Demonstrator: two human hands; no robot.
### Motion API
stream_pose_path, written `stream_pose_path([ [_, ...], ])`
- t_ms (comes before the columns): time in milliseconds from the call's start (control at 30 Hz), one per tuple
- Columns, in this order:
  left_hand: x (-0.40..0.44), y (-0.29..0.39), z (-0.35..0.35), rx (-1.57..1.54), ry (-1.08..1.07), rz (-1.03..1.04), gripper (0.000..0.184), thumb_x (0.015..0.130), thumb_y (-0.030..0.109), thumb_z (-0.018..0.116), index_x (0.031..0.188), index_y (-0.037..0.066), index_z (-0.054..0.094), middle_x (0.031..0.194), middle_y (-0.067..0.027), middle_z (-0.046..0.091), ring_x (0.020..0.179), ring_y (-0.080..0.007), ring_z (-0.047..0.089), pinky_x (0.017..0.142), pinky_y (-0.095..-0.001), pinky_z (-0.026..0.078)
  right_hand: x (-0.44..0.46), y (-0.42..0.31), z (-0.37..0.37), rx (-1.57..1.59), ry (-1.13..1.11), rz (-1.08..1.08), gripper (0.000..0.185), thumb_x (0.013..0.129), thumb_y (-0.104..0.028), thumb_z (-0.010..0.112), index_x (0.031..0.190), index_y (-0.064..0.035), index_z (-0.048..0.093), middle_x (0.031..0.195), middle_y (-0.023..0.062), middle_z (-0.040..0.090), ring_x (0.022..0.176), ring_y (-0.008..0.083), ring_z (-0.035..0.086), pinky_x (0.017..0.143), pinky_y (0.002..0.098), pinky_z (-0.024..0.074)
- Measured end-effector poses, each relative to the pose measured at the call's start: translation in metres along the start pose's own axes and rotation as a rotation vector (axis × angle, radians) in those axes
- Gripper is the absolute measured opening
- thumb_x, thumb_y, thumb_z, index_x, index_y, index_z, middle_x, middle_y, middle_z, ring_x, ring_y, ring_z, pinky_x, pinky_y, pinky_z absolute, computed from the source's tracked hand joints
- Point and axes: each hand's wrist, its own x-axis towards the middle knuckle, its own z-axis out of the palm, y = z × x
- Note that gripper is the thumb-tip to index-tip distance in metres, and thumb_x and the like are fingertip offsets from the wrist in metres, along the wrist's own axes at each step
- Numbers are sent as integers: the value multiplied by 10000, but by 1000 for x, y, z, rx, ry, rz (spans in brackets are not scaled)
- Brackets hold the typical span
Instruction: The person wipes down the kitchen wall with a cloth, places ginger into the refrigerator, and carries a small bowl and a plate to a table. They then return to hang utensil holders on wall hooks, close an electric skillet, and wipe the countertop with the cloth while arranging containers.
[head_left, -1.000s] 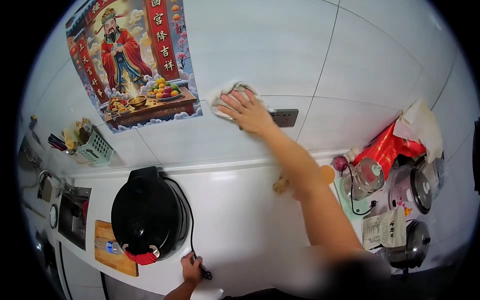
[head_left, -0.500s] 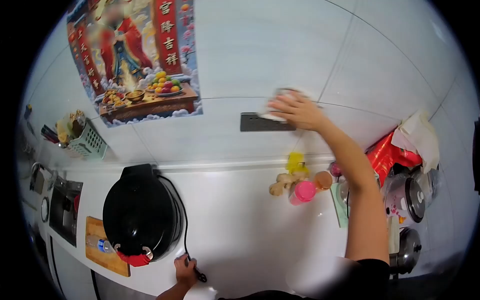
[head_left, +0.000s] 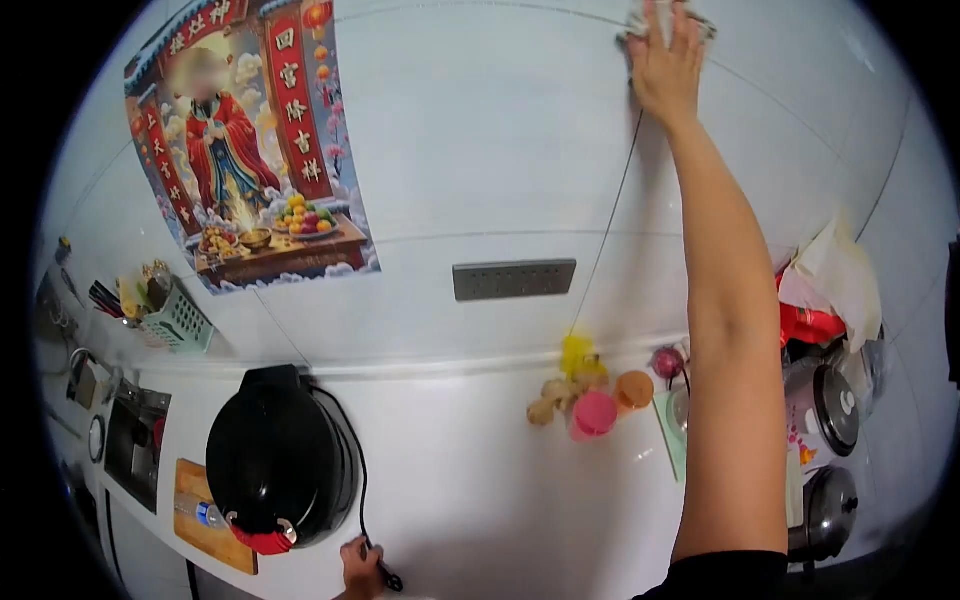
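Observation:
My right hand is high on the tiled wall with its fingers stretched out, pressing a pale cloth against the tiles. Below and to its left, a dark socket strip is fixed to the wall. Down at the counter's front edge, my left hand is closed around a black power cord, whose plug end sticks out beside it. Left of the cord stands a round black electric griddle with a red handle, lid down.
Ginger, a pink-lidded jar and an orange-lidded jar stand by the wall. A rice cooker and a lidded pot are at right. A cutting board, sink, utensil basket and poster are left.
My right hand has moved up and slightly right along the wall with the cloth, away from the socket strip. My left hand stays at the cord. The view has tilted a little upward.

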Motion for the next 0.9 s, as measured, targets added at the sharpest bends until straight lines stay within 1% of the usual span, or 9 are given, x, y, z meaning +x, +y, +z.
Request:
stream_pose_path([
  [67, -6, -9, 11, -31, 22, -51, 307, 682, 66, 676, 955, 155, 568, 1191, -203, 462, 1047, -379, 442, 840, -464, 417, 13, 8, 16, -139, 214, 22, 592, 950, -287, 476, 1465, -61, 293, 1540, 211, 163, 1420, 403, 129, 1166, 530, 52],
  [100, 2, -13, 23, -721, -11, -552, 101, 809, 107, 585, 839, 18, 548, 697, -69, 515, 639, -167, 504, 555, -331, 441, 9, 1, 34, -177, 421, 13, 463, 908, -274, 518, 1346, -124, 491, 1401, 197, 399, 1287, 370, 367, 1092, 484, 277],
  [200, -2, -30, 51, -782, 156, -525, 110, 797, 64, 559, 726, 55, 475, 545, 44, 364, 468, -91, 347, 404, -284, 317, -58, -59, 42, 239, 25, -190, 486, 881, -177, 516, 1362, -141, 458, 1374, 115, 431, 1326, 322, 337, 1133, 500, 224],
  [333, 8, 18, -8, -273, 70, -377, 364, 858, 299, 574, 1033, -19, 552, 1053, -179, 477, 817, -232, 513, 683, -390, 471, -142, -90, 47, 567, -541, -1223, 457, 890, -126, 480, 1340, -202, 488, 1412, 64, 452, 1339, 276, 376, 1135, 468, 267],
  [467, 10, 22, -23, -503, -206, -615, 538, 866, 376, 567, 1218, -15, 457, 1196, -210, 389, 942, -260, 496, 771, -408, 465, -21, -77, 43, 155, -204, -1088, 557, 831, -197, 553, 1382, -207, 469, 1450, 21, 417, 1372, 260, 326, 1149, 425, 246],
  [533, -4, -11, 19, -715, -310, -670, 567, 864, 373, 578, 1270, 18, 404, 1200, -172, 399, 926, -230, 502, 775, -412, 470, 59, -64, 40, 286, 71, -352, 534, 869, -249, 553, 1393, -230, 453, 1441, 90, 414, 1354, 279, 336, 1143, 486, 212],
  [600, 6, -1, 2, -734, -288, -720, 597, 866, 376, 580, 1305, 38, 359, 1208, -154, 396, 920, -221, 503, 793, -427, 472, 113, -66, 24, -72, 110, -241, 553, 956, -301, 457, 1448, -76, 337, 1527, 201, 208, 1410, 395, 161, 1162, 538, 70],
  [667, 2, 2, -8, -33, -73, -26, 328, 670, 59, 680, 955, 178, 570, 1206, -199, 467, 1081, -400, 434, 878, -469, 414, 132, -90, 31, -117, 244, 78, 556, 955, -329, 444, 1448, -92, 343, 1517, 189, 241, 1408, 382, 174, 1164, 531, 82],
  [900, 11, 15, -26, -73, -104, -67, 326, 697, 64, 634, 1007, 145, 576, 1244, -188, 468, 1105, -409, 433, 948, -494, 380, -15, -198, 42, -124, 133, -287, 601, 898, -347, 542, 1448, -177, 366, 1520, 157, 250, 1397, 394, 188, 1145, 562, 97],
])
